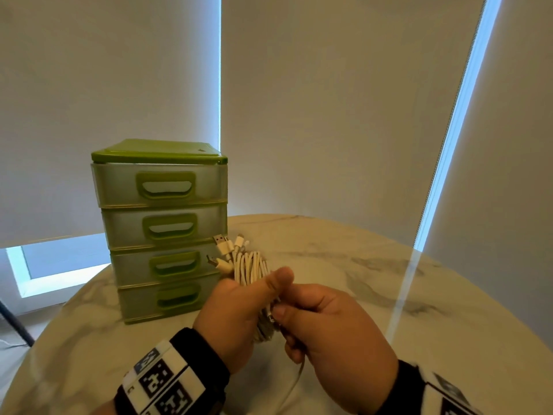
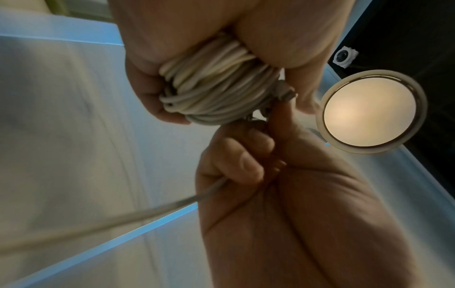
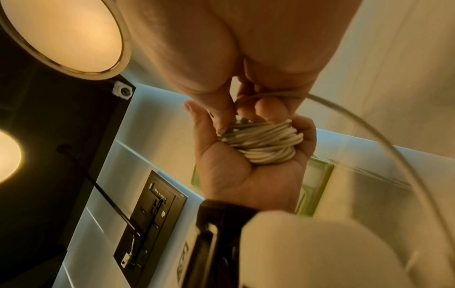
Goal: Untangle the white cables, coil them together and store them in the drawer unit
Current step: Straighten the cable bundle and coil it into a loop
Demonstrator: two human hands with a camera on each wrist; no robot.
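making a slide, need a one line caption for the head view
Left hand holds the coiled white cables while the right hand wraps a loose strand beside the closed green drawer unit.

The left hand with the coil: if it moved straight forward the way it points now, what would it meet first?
Probably the drawer unit. The left hand grips the coil, whose plugs point toward the unit's right front edge and would likely touch first. Depth is unclear, so it might just pass on the right.

Home rm: marble table [image 1: 389,280], blinds [image 1: 329,100]
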